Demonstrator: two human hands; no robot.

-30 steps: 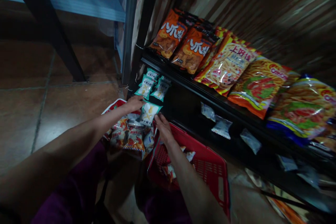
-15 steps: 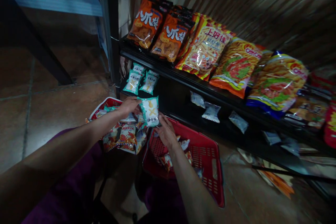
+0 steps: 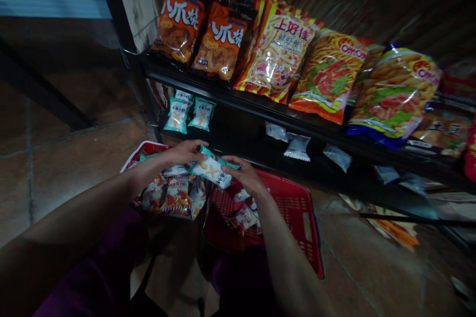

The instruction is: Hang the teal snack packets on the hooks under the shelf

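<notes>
A small teal-and-white snack packet [image 3: 212, 170] is held flat between both my hands, just above two red baskets. My left hand [image 3: 185, 152] grips its left end with closed fingers. My right hand [image 3: 243, 177] pinches its right end. Under my left hand a red basket [image 3: 146, 149] is heaped with small orange-and-white snack packets [image 3: 174, 197]. Beneath my right hand a second red basket [image 3: 297, 218] holds a few small packets. On the dark lower shelf behind, two matching teal packets [image 3: 189, 114] stand upright.
A black shelf edge [image 3: 256, 106] carries large snack bags: two orange ones [image 3: 201, 27], a yellow one [image 3: 277, 52], and green-and-orange ones [image 3: 360, 81]. Small clear packets [image 3: 297, 147] lie on the lower shelf. Brown tiled floor [image 3: 63, 158] spreads left. More packets lie on the floor at the right.
The teal packet has turned from upright to lying flat between my hands, and my right hand has closed on its right end. The view has swung left and down along the shelf.
</notes>
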